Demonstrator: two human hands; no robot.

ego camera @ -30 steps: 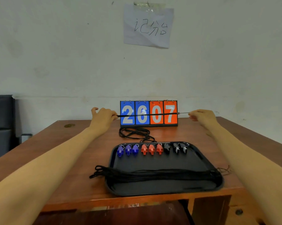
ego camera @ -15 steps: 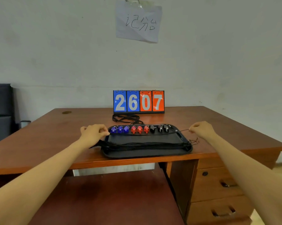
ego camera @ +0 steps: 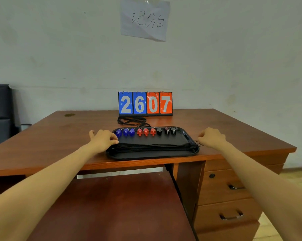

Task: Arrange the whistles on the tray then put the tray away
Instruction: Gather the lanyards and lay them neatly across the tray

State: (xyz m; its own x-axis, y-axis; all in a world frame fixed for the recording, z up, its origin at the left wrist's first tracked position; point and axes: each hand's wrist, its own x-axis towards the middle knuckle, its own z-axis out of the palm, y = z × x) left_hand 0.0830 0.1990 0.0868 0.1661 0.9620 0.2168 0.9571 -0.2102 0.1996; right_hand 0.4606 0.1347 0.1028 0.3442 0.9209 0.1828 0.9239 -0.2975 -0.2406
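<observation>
Curled fingers both sides — left hand [ego camera: 103, 140] at the tray's [ego camera: 146, 155] left rim, right hand [ego camera: 211, 138] just off its right; pinching cords [ego camera: 152, 147] or not, unclear. Whistles [ego camera: 145, 132] line the tray's far edge.

Soft, even light filled the room, shadows faint and diffuse. Glare sparkled on the scoreboard [ego camera: 145, 103] digits and sheened the desk [ego camera: 68, 133] top. Wide-angle stretch pulled the bottom corners; fine detail looked smeared and slightly soft.

Whistles [ego camera: 145, 132] lined up on black tray [ego camera: 152, 155]
Three blue, three red, three black along the far rim, with black cords [ego camera: 152, 146] bundled across the middle.
</observation>
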